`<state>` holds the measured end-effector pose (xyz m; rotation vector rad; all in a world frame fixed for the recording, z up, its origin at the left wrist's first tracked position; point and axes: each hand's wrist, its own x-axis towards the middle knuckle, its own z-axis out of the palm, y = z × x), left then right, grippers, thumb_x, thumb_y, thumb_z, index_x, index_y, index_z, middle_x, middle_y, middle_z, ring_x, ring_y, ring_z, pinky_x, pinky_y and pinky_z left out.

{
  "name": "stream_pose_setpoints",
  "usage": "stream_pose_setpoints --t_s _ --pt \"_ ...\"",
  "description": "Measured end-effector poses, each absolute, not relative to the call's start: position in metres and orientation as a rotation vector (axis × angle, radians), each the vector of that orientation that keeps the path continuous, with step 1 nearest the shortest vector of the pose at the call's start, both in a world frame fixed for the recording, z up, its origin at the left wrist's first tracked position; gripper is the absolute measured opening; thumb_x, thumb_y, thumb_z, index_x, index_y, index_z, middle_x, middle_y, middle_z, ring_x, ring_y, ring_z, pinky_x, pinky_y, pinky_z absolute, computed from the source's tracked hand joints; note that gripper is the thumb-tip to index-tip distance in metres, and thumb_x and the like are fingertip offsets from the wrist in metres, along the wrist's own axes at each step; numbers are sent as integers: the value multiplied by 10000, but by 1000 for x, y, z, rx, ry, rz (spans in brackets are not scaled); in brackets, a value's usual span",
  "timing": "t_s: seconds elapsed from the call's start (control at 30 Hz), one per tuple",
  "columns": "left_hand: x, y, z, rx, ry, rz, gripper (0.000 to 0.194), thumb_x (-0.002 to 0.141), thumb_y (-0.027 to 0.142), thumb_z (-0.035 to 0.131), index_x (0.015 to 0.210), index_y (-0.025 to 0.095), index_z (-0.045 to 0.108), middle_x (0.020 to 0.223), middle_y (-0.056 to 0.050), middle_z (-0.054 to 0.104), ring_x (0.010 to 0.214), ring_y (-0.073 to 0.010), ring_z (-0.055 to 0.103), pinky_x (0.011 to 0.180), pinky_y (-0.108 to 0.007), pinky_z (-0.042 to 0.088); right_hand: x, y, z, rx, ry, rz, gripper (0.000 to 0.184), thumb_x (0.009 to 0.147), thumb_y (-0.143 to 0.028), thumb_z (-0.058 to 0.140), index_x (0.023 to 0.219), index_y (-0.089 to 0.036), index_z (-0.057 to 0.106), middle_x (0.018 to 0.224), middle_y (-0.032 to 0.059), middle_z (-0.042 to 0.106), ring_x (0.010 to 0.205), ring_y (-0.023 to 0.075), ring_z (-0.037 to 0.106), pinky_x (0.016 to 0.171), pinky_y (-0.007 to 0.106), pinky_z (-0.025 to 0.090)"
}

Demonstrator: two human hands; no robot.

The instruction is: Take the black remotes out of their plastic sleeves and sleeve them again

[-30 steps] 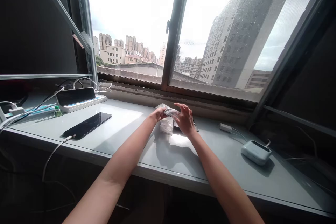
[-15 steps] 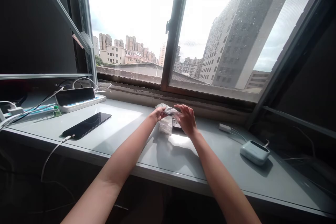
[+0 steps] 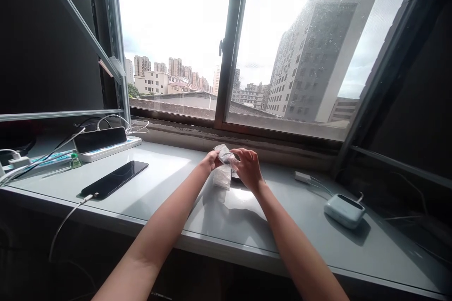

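A small clear plastic bag (image 3: pixel 223 153) is held up between my two hands over the desk. My left hand (image 3: pixel 212 160) pinches its left side with thumb and fingers. On the other side my right hand (image 3: pixel 249 167) has its fingertips closed on the bag's right end, the fingers curled. What the bag contains is too small to make out. Just below lies a stack of clear plastic bags (image 3: pixel 222 177) on the desk. Beside it a dark object (image 3: pixel 235 175) with light markings shows partly, mostly covered by my right hand.
A black phone (image 3: pixel 115 178) on a white cable lies left on the desk (image 3: pixel 158 190). Behind it stand another phone (image 3: pixel 100 140), a power strip (image 3: pixel 113 148) and a small green bottle (image 3: pixel 75 161). A pale blue device (image 3: pixel 344 210) and a white adapter (image 3: pixel 302 177) sit right. The window (image 3: pixel 176 33) rises behind.
The view has tilted up slightly. The plastic bag is turned more upright between my hands, and my right hand's fingers have drawn in closer around its end.
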<state>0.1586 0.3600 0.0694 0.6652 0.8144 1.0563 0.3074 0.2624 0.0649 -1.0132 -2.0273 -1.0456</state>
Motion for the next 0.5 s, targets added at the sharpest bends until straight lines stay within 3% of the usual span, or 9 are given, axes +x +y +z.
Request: stream_pose_setpoints --t_s 0.2,0.37,0.5 --pt "148 374 65 455 934 1249 284 990 220 363 1111 129 604 716 -61 663 593 -173 634 614 -272 542 305 259 69 -921 -2007 -1079 85 926 -170 646 955 -243 678 1198 20 654 1115 219 525 970 358 289" --pt "137 382 62 356 1011 1411 317 977 179 371 1183 116 604 790 -83 690 638 -184 670 641 -269 548 304 256 69 -874 -1972 -1026 218 925 -120 620 1114 -228 621 1189 42 654 1106 215 542 985 360 327" --pt "120 382 63 310 1151 1513 356 944 126 376 1237 78 572 880 -126 697 722 -202 696 633 -256 562 303 255 71 -848 -1976 -793 232 965 -98 475 1149 -196 577 1155 91 637 1133 218 557 994 360 406"
